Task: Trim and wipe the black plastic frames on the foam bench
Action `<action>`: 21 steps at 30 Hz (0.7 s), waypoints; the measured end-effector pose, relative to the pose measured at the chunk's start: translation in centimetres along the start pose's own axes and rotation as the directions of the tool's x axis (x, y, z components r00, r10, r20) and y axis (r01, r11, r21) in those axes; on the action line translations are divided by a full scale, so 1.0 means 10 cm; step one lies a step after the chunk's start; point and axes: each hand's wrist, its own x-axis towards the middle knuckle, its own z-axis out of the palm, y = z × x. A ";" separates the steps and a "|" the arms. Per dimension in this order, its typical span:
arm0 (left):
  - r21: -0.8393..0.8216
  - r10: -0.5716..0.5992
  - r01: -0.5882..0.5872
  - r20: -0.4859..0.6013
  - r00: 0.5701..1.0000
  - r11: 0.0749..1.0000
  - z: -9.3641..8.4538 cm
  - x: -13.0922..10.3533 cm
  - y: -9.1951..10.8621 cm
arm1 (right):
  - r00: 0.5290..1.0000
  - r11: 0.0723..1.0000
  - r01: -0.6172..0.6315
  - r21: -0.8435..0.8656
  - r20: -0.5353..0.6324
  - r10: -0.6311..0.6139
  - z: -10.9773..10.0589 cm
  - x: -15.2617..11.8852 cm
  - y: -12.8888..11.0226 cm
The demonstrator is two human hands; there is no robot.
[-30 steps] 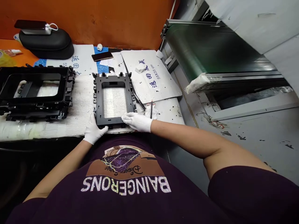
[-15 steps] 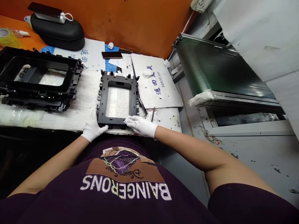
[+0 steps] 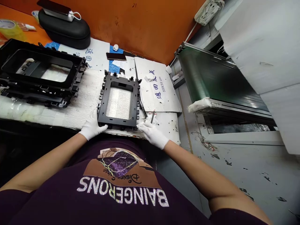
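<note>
A black rectangular frame (image 3: pixel 117 121) with clips along its sides lies flat on the white-covered table (image 3: pixel 86 84). My left hand (image 3: pixel 92 126), in a white glove, grips its lower left corner, the thumb along the front edge and the fingers beside the left edge. At the lower right corner is my right hand (image 3: pixel 151 133), also gloved in white, with its fingers pressed together. What lies under those fingertips, perhaps a bit of white cloth, is too small to make out.
Black housings (image 3: pixel 47 78) are stacked at the left. Behind them is a black case (image 3: pixel 64 29) with a device on it. A phone (image 3: pixel 116 56) lies at the back, a pen (image 3: pixel 152 117) right of the frame. A green conveyor belt (image 3: pixel 217 75) stands at the right.
My right hand has moved right, from the frame's front edge to its lower right corner. The left hand keeps its grip. The camera view has shifted slightly.
</note>
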 end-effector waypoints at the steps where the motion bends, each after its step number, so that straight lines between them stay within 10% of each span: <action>1: 0.020 0.037 -0.037 -0.001 0.999 0.999 -0.02 0.00 -0.02 | 0.996 0.997 -0.075 -0.027 -0.049 0.073 -0.07 -0.13 -0.01; 7: 0.228 0.277 -0.258 -0.056 0.959 0.939 -0.05 -0.06 0.14 | 0.873 0.930 -0.362 -0.070 -0.375 0.312 -0.05 -0.08 -0.34; 15: 0.328 0.434 -0.509 0.277 0.857 0.796 0.16 0.15 0.81 | 0.859 0.843 -0.509 -0.174 -0.170 0.483 0.69 0.43 -0.67; 21: 0.373 0.406 -0.529 0.361 0.839 0.762 0.13 0.23 0.89 | 0.810 0.788 -0.585 -0.189 -0.083 0.581 0.49 0.69 -0.55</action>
